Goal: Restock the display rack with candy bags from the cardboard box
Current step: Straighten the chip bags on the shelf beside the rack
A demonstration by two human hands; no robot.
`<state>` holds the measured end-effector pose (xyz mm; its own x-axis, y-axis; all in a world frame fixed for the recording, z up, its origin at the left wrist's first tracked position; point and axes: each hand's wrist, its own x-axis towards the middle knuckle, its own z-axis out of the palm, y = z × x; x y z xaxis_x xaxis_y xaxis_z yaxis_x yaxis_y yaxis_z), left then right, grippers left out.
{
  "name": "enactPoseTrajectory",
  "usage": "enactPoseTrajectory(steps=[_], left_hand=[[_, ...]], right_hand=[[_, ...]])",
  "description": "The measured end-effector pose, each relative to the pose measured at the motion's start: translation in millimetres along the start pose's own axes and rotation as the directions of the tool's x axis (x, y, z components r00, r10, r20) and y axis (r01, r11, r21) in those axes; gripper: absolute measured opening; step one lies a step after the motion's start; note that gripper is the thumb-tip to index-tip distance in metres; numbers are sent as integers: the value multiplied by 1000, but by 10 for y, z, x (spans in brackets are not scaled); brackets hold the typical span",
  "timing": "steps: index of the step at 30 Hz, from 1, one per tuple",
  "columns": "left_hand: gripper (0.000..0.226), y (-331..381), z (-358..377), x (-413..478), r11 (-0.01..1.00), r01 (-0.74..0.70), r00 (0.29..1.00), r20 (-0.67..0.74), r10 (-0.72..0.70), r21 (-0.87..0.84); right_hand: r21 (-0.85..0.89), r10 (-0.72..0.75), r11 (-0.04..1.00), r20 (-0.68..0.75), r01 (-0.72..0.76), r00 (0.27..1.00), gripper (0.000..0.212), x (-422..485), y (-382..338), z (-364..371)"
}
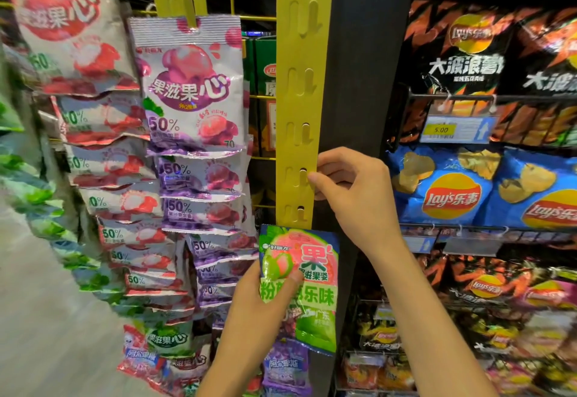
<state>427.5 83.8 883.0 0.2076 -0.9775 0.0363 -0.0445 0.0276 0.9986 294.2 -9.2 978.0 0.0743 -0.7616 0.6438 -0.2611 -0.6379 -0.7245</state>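
Right, hanging step is in hand. L hand (259,296) grips one green-pink bag (312,287), thumb across the front and the rest behind, so it's closed on the bag and nothing else. R hand (349,190) is up on the yellow strip (299,84). Its fingers (324,178) are narrow and pinch the strip's right edge, thumb tip right by a hook tab, prob. to steady it.

The bag sits below and a bit left of the R fingers. Its top edge is just under the strip's lower end; can't tell if they touch. One more tab lies between the R fingers and the bag. Every tab seen above the R fingers is bare, so this strip looks barely begun, if at all. The box isn't in view.

Left of the L fingers hang full strips: purple bags (190,84), then red ones (109,178) further out. Right of the R fingers are chip shelves (452,196), not part of this job.

Next move, as I read it: raise the bag so its hang hole meets a tab, lowest one being nearest, then slip it over and down. That needs the strip held flat, the tab lifted clear, and the bag's top kept straight. The hole isn't visible here, so lining it up is the fiddly bit. Then let go w/ L and go for another bag.
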Motion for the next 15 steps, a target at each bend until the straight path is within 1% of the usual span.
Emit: enactPoseTrajectory(steps=[6, 15], left_hand=[[9, -34, -13, 12, 999, 10, 999, 46, -8, -43], [13, -82, -9, 11, 997, 66, 998, 4, -66, -37]], right_hand=[[0, -8, 1000, 3, 8, 1000, 9, -4, 8, -13], [-17, -31, 999, -9, 31, 999, 8, 0, 59, 9]])
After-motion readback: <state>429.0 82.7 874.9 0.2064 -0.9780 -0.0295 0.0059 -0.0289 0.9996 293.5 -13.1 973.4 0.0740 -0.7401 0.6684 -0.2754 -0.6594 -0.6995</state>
